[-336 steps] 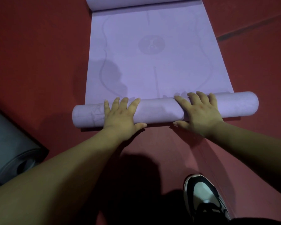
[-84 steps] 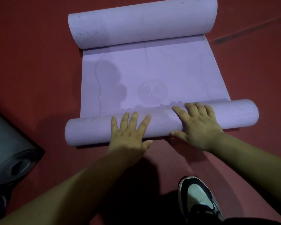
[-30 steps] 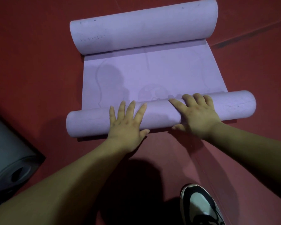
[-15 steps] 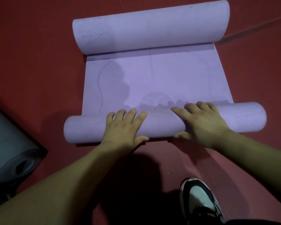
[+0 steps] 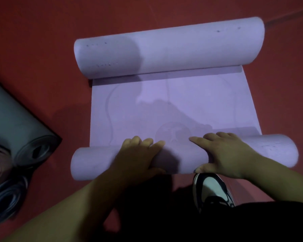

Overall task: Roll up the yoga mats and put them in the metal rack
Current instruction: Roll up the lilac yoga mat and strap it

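Floor (image 5: 33,49): red, and it carries everything. The metal rack is nowhere in the frame.
Purple mat (image 5: 191,102): in the middle of the frame. A flat stretch lies between two coils, so the rolling is judged part done.
Long axis: both coils run left to right across the frame, the right ends tipped a little toward the top. The flat stretch runs from bottom to top, the way the rolling probably travels.
Far roll (image 5: 173,49): the thicker coil, in the upper middle, resting on the mat's far end.
Grey mats (image 5: 12,123): already rolled, at the left edge, with their open ends toward the lower right. They look set aside.
Near roll (image 5: 91,163): the thinner coil, lower middle. It is held from above, likely so it stays tight and square.
Left hand (image 5: 138,154): on the coil left of centre. Its fingers (image 5: 147,141) are bent over the crown and sit close together.
Right hand (image 5: 229,152): right of centre. The forefinger points left and the other fingers curl over, with the thumb tucked at the near side.
Shoe (image 5: 212,189): black and white, just below the near roll — the person stands close behind it.
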The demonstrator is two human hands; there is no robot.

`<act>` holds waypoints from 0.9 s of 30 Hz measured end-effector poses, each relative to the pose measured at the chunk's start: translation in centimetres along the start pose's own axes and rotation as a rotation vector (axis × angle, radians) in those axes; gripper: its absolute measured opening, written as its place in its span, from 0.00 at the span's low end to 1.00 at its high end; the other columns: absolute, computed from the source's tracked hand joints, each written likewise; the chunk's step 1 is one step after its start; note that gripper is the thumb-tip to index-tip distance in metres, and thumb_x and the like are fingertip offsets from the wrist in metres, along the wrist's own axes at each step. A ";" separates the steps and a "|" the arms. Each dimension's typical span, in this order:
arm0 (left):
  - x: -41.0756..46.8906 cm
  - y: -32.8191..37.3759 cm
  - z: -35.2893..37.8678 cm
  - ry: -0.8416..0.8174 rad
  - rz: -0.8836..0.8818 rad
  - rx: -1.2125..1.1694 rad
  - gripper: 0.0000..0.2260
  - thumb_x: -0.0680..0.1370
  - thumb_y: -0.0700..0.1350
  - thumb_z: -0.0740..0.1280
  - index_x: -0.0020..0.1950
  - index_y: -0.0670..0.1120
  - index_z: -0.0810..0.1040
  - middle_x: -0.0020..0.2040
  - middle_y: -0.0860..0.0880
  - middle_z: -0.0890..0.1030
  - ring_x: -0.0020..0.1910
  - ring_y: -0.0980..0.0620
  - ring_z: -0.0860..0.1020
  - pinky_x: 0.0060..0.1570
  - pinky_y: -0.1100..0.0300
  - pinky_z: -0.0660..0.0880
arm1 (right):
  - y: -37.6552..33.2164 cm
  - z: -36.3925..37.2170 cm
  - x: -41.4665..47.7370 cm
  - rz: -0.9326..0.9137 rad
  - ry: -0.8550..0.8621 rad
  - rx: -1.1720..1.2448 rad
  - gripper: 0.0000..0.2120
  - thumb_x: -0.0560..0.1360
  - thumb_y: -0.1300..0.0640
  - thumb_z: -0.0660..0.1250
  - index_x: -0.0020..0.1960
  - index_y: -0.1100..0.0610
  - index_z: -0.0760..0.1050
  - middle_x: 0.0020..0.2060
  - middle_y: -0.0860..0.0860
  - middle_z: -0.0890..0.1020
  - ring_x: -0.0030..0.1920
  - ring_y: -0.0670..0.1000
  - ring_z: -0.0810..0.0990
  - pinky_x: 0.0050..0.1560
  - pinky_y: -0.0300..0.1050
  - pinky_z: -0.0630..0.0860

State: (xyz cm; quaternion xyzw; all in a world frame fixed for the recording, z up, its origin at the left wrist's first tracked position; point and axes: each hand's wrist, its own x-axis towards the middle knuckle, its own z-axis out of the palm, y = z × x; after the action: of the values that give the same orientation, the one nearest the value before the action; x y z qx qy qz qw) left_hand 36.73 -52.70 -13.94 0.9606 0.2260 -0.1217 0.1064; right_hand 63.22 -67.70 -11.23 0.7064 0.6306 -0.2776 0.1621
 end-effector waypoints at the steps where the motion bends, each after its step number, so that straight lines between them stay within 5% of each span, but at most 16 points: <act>1: -0.3 0.2 0.1 -0.017 0.009 -0.003 0.37 0.71 0.77 0.54 0.74 0.58 0.65 0.58 0.50 0.78 0.49 0.41 0.76 0.49 0.47 0.71 | -0.1 0.1 -0.2 -0.011 0.003 0.009 0.51 0.64 0.15 0.50 0.81 0.37 0.50 0.64 0.45 0.74 0.59 0.55 0.74 0.61 0.54 0.69; 7: -0.7 0.7 0.2 -0.058 -0.049 -0.037 0.38 0.69 0.78 0.56 0.75 0.60 0.62 0.61 0.52 0.77 0.54 0.43 0.74 0.54 0.47 0.70 | -1.9 2.9 -1.4 0.045 0.278 -0.010 0.45 0.67 0.18 0.54 0.76 0.42 0.68 0.60 0.56 0.79 0.57 0.63 0.78 0.59 0.67 0.69; 12: -0.4 0.9 0.4 -0.033 -0.094 -0.035 0.41 0.68 0.77 0.54 0.77 0.59 0.63 0.63 0.50 0.78 0.57 0.42 0.76 0.56 0.46 0.69 | -1.5 1.5 -0.5 0.093 0.103 0.020 0.47 0.63 0.15 0.50 0.78 0.35 0.57 0.65 0.48 0.74 0.64 0.57 0.73 0.64 0.60 0.66; 17: -1.9 2.2 2.3 0.104 -0.134 0.012 0.38 0.70 0.75 0.59 0.76 0.58 0.65 0.67 0.43 0.76 0.63 0.38 0.75 0.62 0.34 0.69 | -1.3 0.5 0.0 0.082 0.011 0.023 0.49 0.61 0.15 0.49 0.78 0.33 0.49 0.68 0.44 0.69 0.68 0.53 0.68 0.67 0.56 0.63; 27: -0.5 1.3 1.4 -0.002 -0.170 -0.040 0.38 0.70 0.77 0.53 0.77 0.62 0.61 0.71 0.46 0.74 0.66 0.40 0.73 0.66 0.36 0.65 | -2.7 2.9 -0.7 0.112 0.287 -0.024 0.43 0.69 0.21 0.54 0.76 0.43 0.68 0.64 0.60 0.77 0.62 0.66 0.75 0.62 0.69 0.66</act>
State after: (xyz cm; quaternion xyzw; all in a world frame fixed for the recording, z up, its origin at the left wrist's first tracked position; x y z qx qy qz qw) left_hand 36.64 -54.45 -14.91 0.9356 0.3089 -0.1267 0.1149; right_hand 59.95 -69.56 -12.80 0.7709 0.6102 -0.1567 0.0941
